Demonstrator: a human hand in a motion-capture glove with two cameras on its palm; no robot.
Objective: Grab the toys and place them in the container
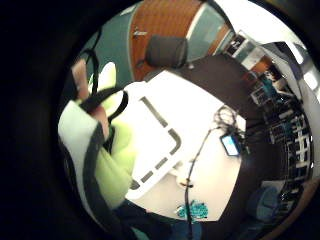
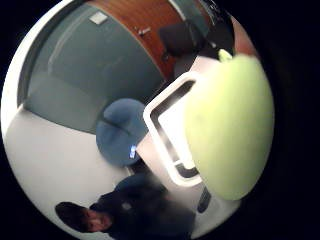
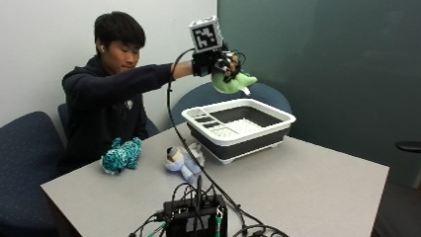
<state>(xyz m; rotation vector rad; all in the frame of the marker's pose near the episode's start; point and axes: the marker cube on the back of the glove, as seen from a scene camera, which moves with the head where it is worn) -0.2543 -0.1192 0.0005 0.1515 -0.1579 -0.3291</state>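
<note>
- The green toy (image 3: 232, 82) hangs in the air above the far edge of the container (image 3: 240, 129), gripped by the gloved right hand (image 3: 214, 61), whose fingers curl round its top. I judge it is held high so that it clears the rim before it goes in.
- The container, a white-rimmed tub with dark walls, stands on the surface (image 3: 315, 182) toward the far side, within reach of the outstretched arm.
- Two more toys lie on the surface to the left of the container: a teal spotted toy (image 3: 121, 154) near the left edge and a pale toy (image 3: 182, 161) just beside the container's near corner. They wait their turn, I judge.
- In the thumb-side palm view the green toy (image 2: 229, 127) fills much of the frame and covers part of the container's rim (image 2: 161, 131).
- The container's inside is only partly seen, so whether anything lies in it I cannot tell.
- The pale toy's shape is hard to make out.
</note>
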